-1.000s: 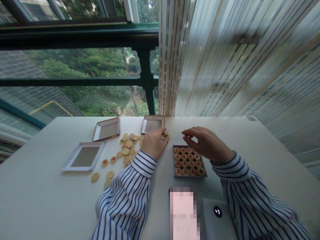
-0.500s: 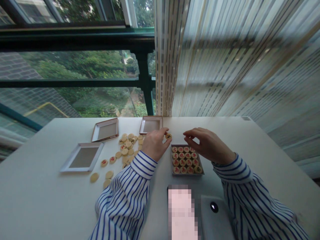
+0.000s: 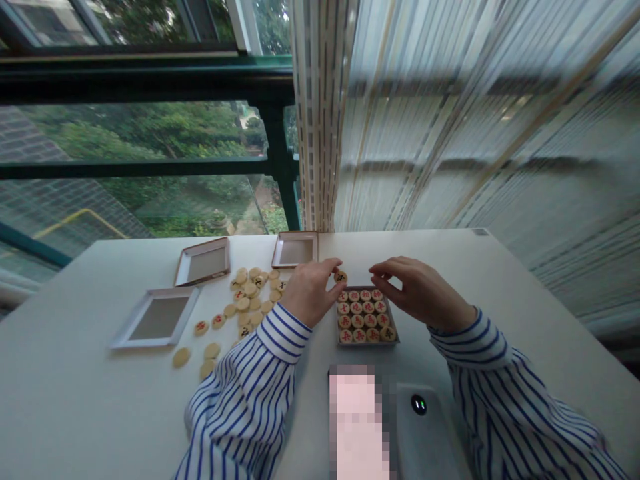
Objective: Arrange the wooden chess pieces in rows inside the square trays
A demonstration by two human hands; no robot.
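Observation:
Between the thumb and forefinger of my left hand (image 3: 311,291) is a round Chinese chess piece (image 3: 341,276) with a black character. It is held just above the back left corner of a shallow square box (image 3: 367,344). Rows of chess pieces fill the box; nearly all show red characters, and a black-marked piece (image 3: 387,333) lies at the front right corner. My right hand (image 3: 423,293) hovers by the box's back right corner, thumb and fingers apart, nothing visible in them. Left of my left hand, loose chess pieces (image 3: 243,304) lie scattered, some face down.
Three shallow trays or lids stand on the white table (image 3: 505,347): a white one (image 3: 120,340) at left, a brown-edged one (image 3: 227,257) behind it, another (image 3: 296,252) near the back edge. In front lie a blurred-out phone-like object (image 3: 357,427) and a grey device (image 3: 425,440).
My left hand has carried the black-marked piece a little rightward, closer to the box. My right hand has shifted slightly right of the box. The whole view has turned a little to the right.

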